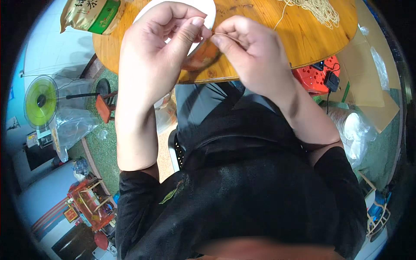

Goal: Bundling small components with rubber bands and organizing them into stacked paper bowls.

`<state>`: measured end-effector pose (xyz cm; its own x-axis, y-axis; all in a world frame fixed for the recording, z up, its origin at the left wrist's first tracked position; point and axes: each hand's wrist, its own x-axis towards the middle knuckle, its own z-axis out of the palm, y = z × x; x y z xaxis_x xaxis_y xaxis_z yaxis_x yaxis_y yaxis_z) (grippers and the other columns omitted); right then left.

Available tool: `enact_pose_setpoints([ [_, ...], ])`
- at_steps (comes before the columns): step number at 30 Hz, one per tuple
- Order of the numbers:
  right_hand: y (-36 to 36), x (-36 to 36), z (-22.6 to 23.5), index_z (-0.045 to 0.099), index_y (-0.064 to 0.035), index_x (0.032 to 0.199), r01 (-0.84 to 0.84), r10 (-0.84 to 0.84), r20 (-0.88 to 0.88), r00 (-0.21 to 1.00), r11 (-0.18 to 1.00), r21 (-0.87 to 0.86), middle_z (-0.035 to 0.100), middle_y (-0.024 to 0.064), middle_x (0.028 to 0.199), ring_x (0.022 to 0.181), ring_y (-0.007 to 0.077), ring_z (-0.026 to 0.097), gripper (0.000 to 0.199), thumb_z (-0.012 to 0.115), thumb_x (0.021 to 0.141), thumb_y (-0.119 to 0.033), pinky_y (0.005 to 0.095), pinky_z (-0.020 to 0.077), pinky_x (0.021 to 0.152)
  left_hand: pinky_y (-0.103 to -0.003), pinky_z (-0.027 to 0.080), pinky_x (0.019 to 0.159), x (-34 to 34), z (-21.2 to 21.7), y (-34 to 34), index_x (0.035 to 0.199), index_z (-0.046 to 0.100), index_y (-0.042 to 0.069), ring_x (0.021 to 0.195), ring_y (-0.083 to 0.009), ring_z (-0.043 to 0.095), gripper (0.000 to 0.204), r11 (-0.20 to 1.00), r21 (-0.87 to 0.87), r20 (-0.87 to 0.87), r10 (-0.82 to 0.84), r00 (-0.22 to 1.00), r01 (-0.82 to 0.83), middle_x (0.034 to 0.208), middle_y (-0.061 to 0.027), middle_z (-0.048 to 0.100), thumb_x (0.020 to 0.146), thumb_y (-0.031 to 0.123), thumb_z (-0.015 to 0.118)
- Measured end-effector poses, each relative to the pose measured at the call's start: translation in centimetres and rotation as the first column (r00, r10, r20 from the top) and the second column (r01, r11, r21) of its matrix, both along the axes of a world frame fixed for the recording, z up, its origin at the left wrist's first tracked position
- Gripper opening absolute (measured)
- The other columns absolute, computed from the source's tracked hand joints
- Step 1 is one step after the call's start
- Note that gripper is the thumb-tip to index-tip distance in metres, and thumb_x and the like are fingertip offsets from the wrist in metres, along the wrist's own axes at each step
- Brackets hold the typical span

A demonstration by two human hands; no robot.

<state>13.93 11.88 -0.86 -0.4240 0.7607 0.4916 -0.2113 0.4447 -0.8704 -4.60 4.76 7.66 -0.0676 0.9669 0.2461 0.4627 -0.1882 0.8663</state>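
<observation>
Both my hands are raised over the near edge of a round wooden table (247, 8). My left hand (151, 54) is closed, thumb and forefinger pinched together at the fingertips. My right hand (258, 56) also pinches, its fingertips almost meeting the left ones. A thin pale string (225, 35) runs across the right fingers to the left fingertips. Whatever else sits in the left pinch is too small to make out. Behind the left hand lies a white plate (210, 12), partly hidden. At the far right of the table rests a loose bundle of cream string (318, 13).
A green and beige printed bag (97, 15) stands at the table's far left. Right of the table are a red plastic stool (310, 80) with a black adapter (332, 81) and cardboard (359, 65). A green fan (41, 102) stands on the left.
</observation>
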Motion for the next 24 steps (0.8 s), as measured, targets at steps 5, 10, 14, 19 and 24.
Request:
enact_pose_setpoints([
  [5,1.5,2.7,3.1,0.073,0.0002,0.105,-0.102,0.101,0.177,0.979,0.995,-0.002,0.074,0.0025,0.097,0.084,0.0049,0.066,0.004,0.076,0.101,0.0,0.0241,0.0541,0.075,-0.028,0.058,0.096,-0.3,0.4,-0.1,0.125,0.072,-0.003,0.102,-0.0112,0.071,0.018,0.996,-0.085,-0.022,-0.037,0.999,0.035,0.108,-0.0044,0.077,0.111,0.008,0.067],
  [10,4.6,3.4,6.2,0.071,-0.0013,0.098,-0.133,0.04,0.173,0.984,0.815,0.564,0.073,0.016,0.094,0.082,0.0335,0.072,0.006,0.075,0.095,-0.004,0.0404,0.0565,0.074,-0.029,0.058,0.1,1.1,1.4,-0.3,0.131,0.07,-0.004,0.111,-0.0125,0.07,0.022,0.982,-0.179,-0.074,-0.075,0.994,0.06,0.115,-0.0073,0.075,0.11,0.004,0.067],
  [14,5.9,3.3,6.8,0.071,-0.0028,0.098,-0.1,0.088,0.058,0.994,0.625,0.774,0.072,0.015,0.089,0.088,0.0373,0.071,0.006,0.074,0.095,-0.008,0.0437,0.0559,0.08,-0.029,0.06,0.101,0.5,1.0,-0.2,0.132,0.068,-0.006,0.112,-0.0151,0.073,0.024,0.992,-0.067,-0.094,-0.116,0.989,0.11,0.114,-0.0092,0.077,0.108,0.0,0.068],
  [19,4.7,3.9,10.2,0.074,-0.004,0.097,-0.206,-0.083,0.447,0.891,0.803,0.559,0.072,0.0143,0.087,0.086,0.0362,0.071,0.01,0.075,0.093,-0.013,0.0446,0.0557,0.08,-0.031,0.063,0.1,0.5,1.1,0.1,0.126,0.067,-0.008,0.105,-0.019,0.079,0.024,0.993,-0.099,0.126,-0.05,0.991,0.063,0.108,-0.0129,0.08,0.102,-0.006,0.073],
  [24,5.2,3.2,9.7,0.077,-0.0047,0.093,-0.148,-0.094,0.365,0.926,0.8,0.581,0.073,0.0137,0.085,0.082,0.0342,0.07,0.011,0.078,0.09,-0.015,0.0442,0.0559,0.077,-0.03,0.063,0.098,-0.5,1.3,0.7,0.122,0.068,-0.006,0.103,-0.0169,0.079,0.025,0.992,-0.1,0.106,-0.068,0.992,0.078,0.109,-0.0123,0.081,0.1,-0.003,0.078],
])
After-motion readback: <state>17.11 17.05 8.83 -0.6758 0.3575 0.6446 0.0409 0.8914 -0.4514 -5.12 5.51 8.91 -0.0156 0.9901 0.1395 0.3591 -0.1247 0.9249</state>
